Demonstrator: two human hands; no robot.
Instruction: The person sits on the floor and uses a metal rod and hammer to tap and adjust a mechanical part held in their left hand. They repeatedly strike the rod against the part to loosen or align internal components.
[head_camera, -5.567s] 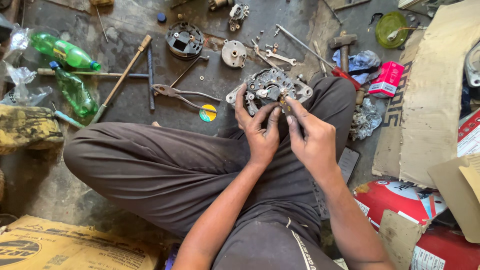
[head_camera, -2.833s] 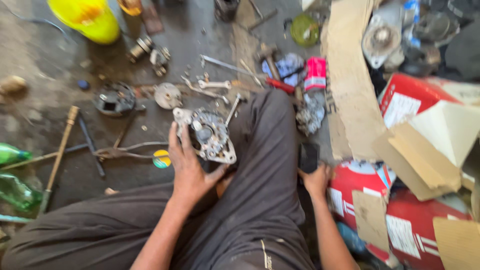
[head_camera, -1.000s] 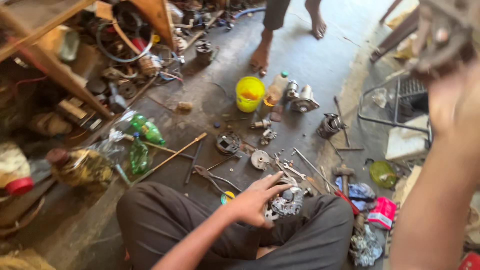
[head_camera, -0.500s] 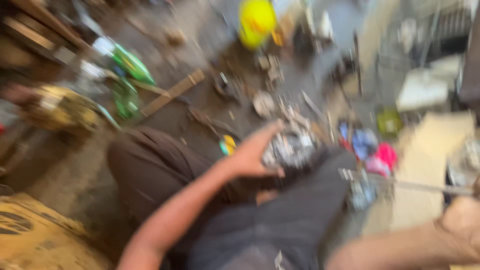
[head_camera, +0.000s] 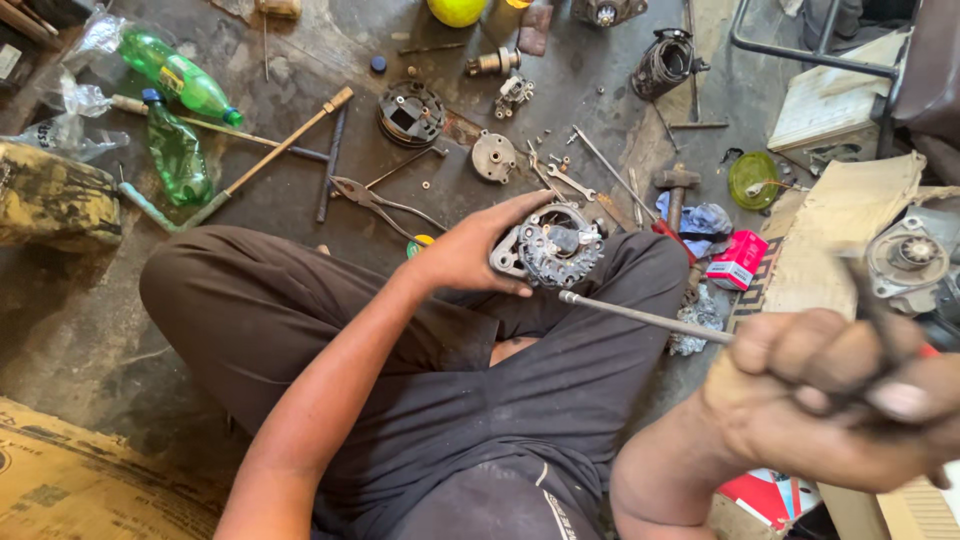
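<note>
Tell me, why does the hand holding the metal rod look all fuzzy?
In the head view, the right hand sits close to the camera and is smeared by blur; the rod, left hand and alternator are sharp, in even light.

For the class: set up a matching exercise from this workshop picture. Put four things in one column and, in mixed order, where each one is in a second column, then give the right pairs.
Things
1. grey metal alternator housing
2. long metal rod tool
3. green plastic bottle
4. small red and white box

Places
A. on the floor at the upper left, beside crumpled clear plastic
B. gripped in the right hand
C. on the floor beside the blue rag
D. held on the lap by the left hand

Pairs: 1-D, 2-B, 3-A, 4-C
</note>
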